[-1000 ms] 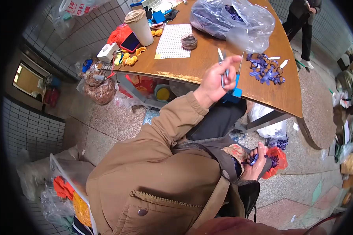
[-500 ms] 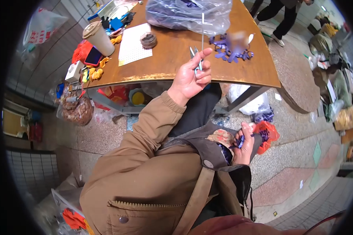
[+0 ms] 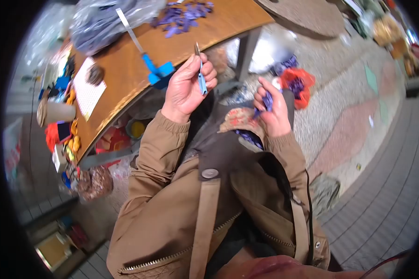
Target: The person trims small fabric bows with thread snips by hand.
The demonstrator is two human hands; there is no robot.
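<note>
My left hand (image 3: 189, 86), palm turned up, is closed round thread snips (image 3: 201, 76) with pale blue handles, their pointed tip upward. My right hand (image 3: 273, 109) is raised above my lap, its fingers closed on purple ribbon pieces (image 3: 267, 101). Below it, a patterned cloth pouch (image 3: 239, 118) lies on my dark apron, with more purple pieces (image 3: 250, 138) in its opening. Just left of my left hand, a blue clamp-like holder (image 3: 160, 73) with a pale upright strip stands at the table edge.
On the brown table (image 3: 125, 69) lie a purple ribbon pile (image 3: 186, 17), a large clear plastic bag (image 3: 107, 28), white paper (image 3: 89, 90) and a lidded cup (image 3: 56, 113). A red bag (image 3: 305, 100) of purple pieces is beyond my right hand.
My view has turned and tilted, so the table sits further left. My right hand has risen from the pouch with purple pieces. The snips stay in my left hand, now with blades closer together.
</note>
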